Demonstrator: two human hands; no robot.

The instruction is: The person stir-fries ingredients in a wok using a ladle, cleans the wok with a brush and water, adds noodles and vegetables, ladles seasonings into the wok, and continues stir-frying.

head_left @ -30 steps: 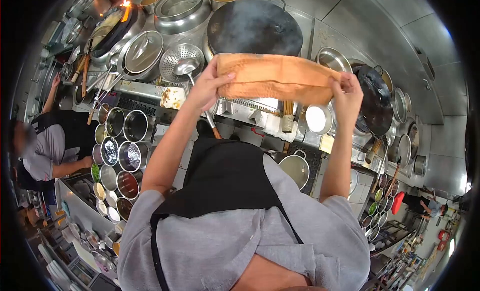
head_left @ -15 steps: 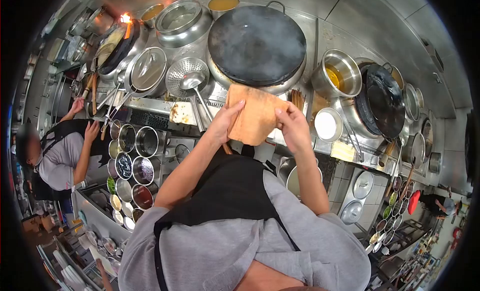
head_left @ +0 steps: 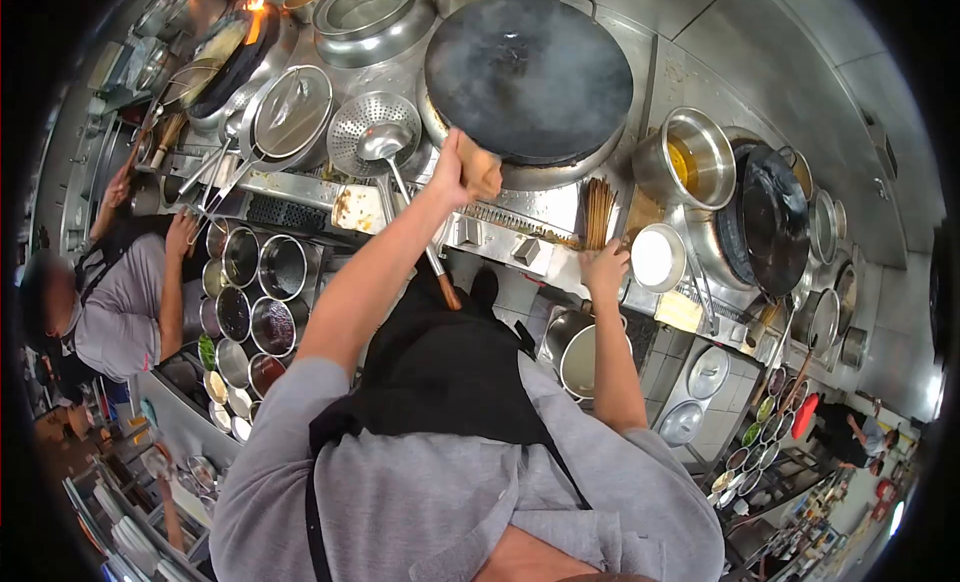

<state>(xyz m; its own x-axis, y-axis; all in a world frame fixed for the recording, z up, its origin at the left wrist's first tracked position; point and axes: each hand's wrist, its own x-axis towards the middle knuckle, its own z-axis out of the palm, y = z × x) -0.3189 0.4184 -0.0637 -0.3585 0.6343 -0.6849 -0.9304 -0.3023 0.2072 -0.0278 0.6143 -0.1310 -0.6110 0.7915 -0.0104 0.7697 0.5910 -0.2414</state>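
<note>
My left hand (head_left: 452, 174) is closed around a folded, orange-brown cloth (head_left: 482, 172) at the front rim of the large black wok (head_left: 530, 82). Pale smoke rises from the wok's dark surface. At the stove's front edge, my right hand (head_left: 604, 270) has its fingers closed at the near end of a bamboo wok brush (head_left: 599, 210), whose thin strips point away from me. To the left of the cloth lie a perforated skimmer (head_left: 350, 132) and a ladle (head_left: 384, 142). A white bowl (head_left: 657, 257) stands right of my right hand.
A steel pot with yellow oil (head_left: 690, 160) and another black wok (head_left: 775, 222) stand on the right. Several seasoning pots (head_left: 285, 267) are at the left. A co-worker (head_left: 125, 292) works at the left, near a wok with a flame (head_left: 256, 4) behind it.
Both hands held the cloth spread out; now only my left hand has it, bunched up and nearer the wok. My right hand has let go and moved down to the bamboo brush.
</note>
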